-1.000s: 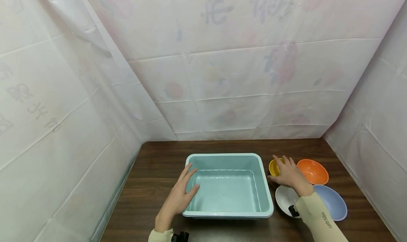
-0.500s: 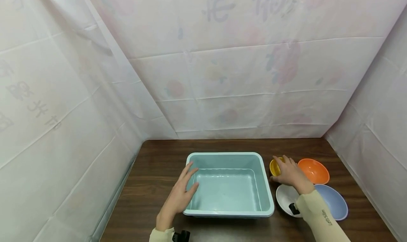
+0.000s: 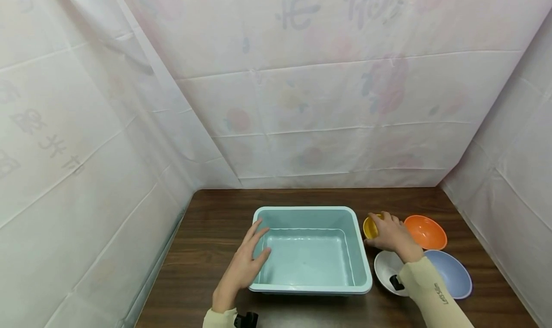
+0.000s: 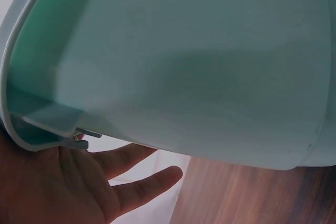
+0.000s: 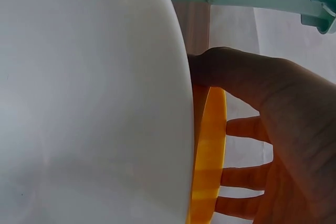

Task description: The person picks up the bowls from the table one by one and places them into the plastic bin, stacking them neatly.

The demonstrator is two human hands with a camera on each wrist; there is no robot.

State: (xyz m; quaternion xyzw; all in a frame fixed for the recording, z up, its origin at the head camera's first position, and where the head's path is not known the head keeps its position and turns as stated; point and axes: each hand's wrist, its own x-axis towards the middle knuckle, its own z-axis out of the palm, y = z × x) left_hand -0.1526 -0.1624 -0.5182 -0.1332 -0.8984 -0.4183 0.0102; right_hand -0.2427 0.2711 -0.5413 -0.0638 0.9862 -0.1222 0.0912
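Observation:
A pale teal plastic basin [image 3: 308, 258] stands on the dark wood table. My left hand [image 3: 242, 263] is at its left rim, fingers spread and fairly straight. In the left wrist view two fingers [image 4: 149, 184] show below the basin's wall [image 4: 210, 103]. To the basin's right, my right hand [image 3: 393, 234] holds a small yellow bowl [image 3: 370, 228], thumb on the near side and fingers over the far rim. The right wrist view has the yellow bowl [image 5: 210, 156] between thumb and fingers, partly hidden by a white bowl [image 5: 94, 98].
An orange bowl [image 3: 426, 232] lies right of my right hand. The white bowl [image 3: 384, 265] and a blue-purple bowl [image 3: 453, 273] sit nearer, partly under the right sleeve [image 3: 433, 294]. Pale printed sheets [image 3: 323, 103] hang behind and at both sides of the table.
The right hand and the yellow bowl have shifted slightly left, toward the basin, in the last half second. My left hand stays at the rim.

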